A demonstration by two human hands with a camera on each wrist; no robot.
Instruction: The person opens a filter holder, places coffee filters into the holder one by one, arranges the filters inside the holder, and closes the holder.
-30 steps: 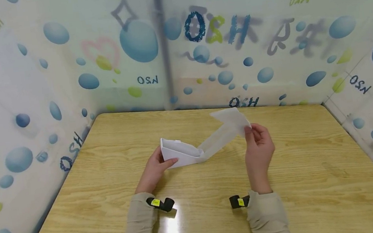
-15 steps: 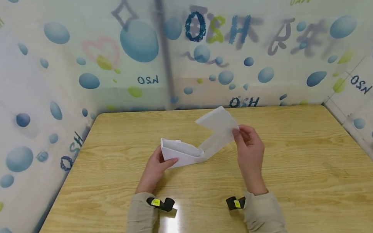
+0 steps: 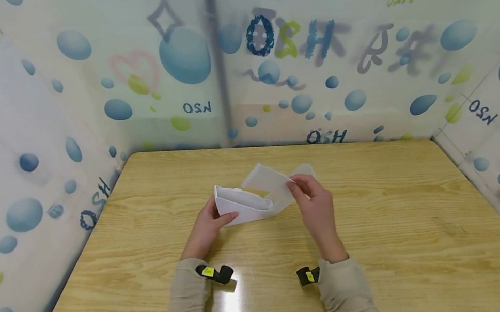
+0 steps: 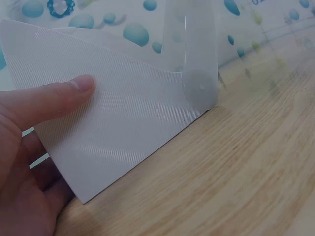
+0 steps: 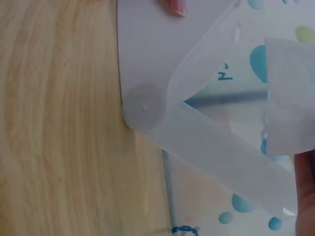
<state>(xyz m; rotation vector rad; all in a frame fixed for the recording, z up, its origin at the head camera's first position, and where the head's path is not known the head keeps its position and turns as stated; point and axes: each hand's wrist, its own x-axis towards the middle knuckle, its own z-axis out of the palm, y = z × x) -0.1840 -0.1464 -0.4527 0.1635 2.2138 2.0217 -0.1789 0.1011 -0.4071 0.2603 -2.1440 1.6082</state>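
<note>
A white wedge-shaped plastic box [image 3: 244,209] with an open top stands on the table, tilted in the left wrist view. My left hand [image 3: 207,226] grips its left end, the thumb [image 4: 83,84] pressed on the ribbed side wall and the other fingers behind. A translucent swing cover [image 3: 267,177] is joined to the box's right end at a round pivot [image 5: 145,107] and is raised at an angle. My right hand [image 3: 315,202] pinches the cover's free edge between thumb and fingers. In the right wrist view only a sliver of that hand shows at the right edge.
A wood-grain table [image 3: 406,209] lies under both hands. A patterned cloth backdrop [image 3: 337,25] with blue bubbles and lettering rises behind and at both sides. Black straps with camera mounts [image 3: 216,273] sit on both wrists.
The right hand has moved left with the cover, swinging it closer to the box over the past second. The left hand and the box have stayed in place.
</note>
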